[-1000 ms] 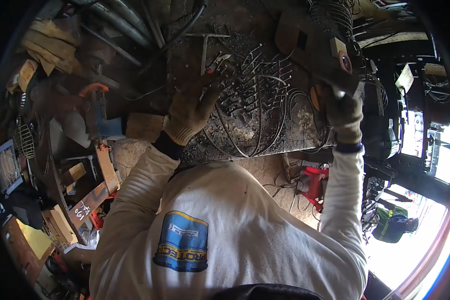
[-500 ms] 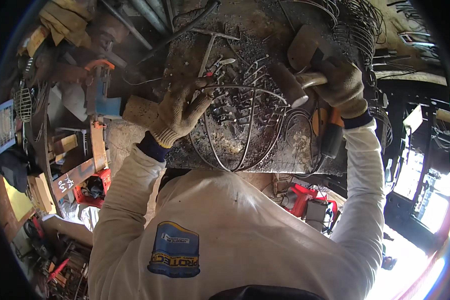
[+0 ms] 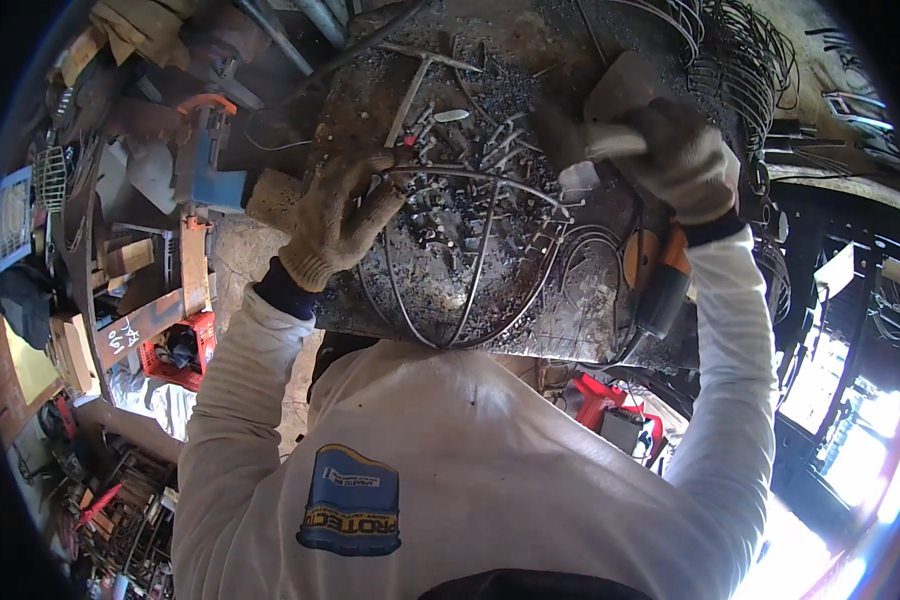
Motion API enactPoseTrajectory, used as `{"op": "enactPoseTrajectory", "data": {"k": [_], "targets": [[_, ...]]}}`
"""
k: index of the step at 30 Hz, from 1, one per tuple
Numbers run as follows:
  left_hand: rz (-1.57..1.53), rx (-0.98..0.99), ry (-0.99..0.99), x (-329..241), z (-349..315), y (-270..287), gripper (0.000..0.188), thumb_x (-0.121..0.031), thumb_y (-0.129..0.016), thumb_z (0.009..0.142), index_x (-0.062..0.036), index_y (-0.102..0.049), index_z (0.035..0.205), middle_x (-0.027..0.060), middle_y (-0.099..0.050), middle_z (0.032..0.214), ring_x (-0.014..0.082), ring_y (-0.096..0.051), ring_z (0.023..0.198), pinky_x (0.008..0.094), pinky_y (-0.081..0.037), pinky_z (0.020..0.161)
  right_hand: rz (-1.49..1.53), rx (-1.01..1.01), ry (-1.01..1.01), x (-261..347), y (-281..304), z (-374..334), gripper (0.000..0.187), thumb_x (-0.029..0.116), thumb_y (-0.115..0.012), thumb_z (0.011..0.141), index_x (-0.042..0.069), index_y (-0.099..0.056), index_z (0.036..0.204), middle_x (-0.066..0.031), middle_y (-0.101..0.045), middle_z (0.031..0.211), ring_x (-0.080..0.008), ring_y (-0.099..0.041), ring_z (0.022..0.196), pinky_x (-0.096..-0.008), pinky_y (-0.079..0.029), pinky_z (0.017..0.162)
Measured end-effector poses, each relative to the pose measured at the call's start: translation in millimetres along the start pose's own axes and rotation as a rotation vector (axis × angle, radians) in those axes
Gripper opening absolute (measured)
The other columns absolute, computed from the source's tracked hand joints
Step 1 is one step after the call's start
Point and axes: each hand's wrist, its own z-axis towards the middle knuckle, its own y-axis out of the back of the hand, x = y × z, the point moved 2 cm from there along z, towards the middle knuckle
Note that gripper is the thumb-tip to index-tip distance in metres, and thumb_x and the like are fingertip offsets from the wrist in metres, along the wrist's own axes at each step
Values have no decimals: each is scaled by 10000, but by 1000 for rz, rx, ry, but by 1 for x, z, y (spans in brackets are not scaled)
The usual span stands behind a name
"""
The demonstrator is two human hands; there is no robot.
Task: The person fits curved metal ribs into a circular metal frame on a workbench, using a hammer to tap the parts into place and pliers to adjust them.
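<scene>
Left hand (image 3: 332,222) pinches left end of wire frame (image 3: 495,180), probably to steady it. Right hand (image 3: 685,165) grips hammer (image 3: 613,141) by handle, head near frame's right end.

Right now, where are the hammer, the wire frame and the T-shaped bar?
Hammer (image 3: 612,141): head view, on its pale handle.
Wire frame (image 3: 497,181): head view, on its upper rod.
T-shaped bar (image 3: 409,98): head view, on its stem.

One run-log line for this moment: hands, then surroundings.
left hand: holds bent-rod frame; right hand: holds hammer; on bench: T-shaped bar; nearby: orange-and-black power tool
</scene>
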Motion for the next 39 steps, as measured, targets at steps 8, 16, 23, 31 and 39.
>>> {"op": "enactPoseTrajectory", "data": {"k": [8,16,23,31,39], "targets": [[-225,70,260,-2,-8,-9,333,-58,-753,923,-94,-658,1239,106,-707,1157,268,-687,1004,379,-580,842,14,-67,-73,0,5,-5,254,324,-846,766,143,-749,915,-89,-652,769,-303,-655,653,-411,-541,618],[-360,76,346,3,-23,-9,454,-56,-761,922,-17,-572,1332,133,-695,1193,210,-709,1048,304,-592,829,21,-142,-132,-5,-3,-2,208,255,-824,774,109,-723,883,-61,-690,757,-282,-666,592,-384,-546,547],[-215,-5,163,1,-13,-10,372,-52,-769,907,-47,-647,1259,142,-647,1254,268,-698,1067,331,-598,854,-105,55,-313,-26,-23,-5,281,301,-830,759,158,-767,993,-102,-721,867,-327,-710,731,-433,-595,653],[-156,19,127,4,-18,-13,411,-89,-812,856,-110,-670,1241,123,-665,1257,314,-669,1078,405,-576,864,10,-194,35,-1,11,-3,183,222,-823,761,142,-685,850,-48,-654,764,-245,-659,667,-421,-531,602],[-107,49,118,-1,-10,-8,362,-129,-787,910,-93,-655,1245,123,-663,1242,315,-671,1065,411,-573,859,125,-157,-224,-22,0,-9,388,229,-879,700,57,-736,1017,-107,-681,868,-302,-691,774,-382,-545,662]]}}
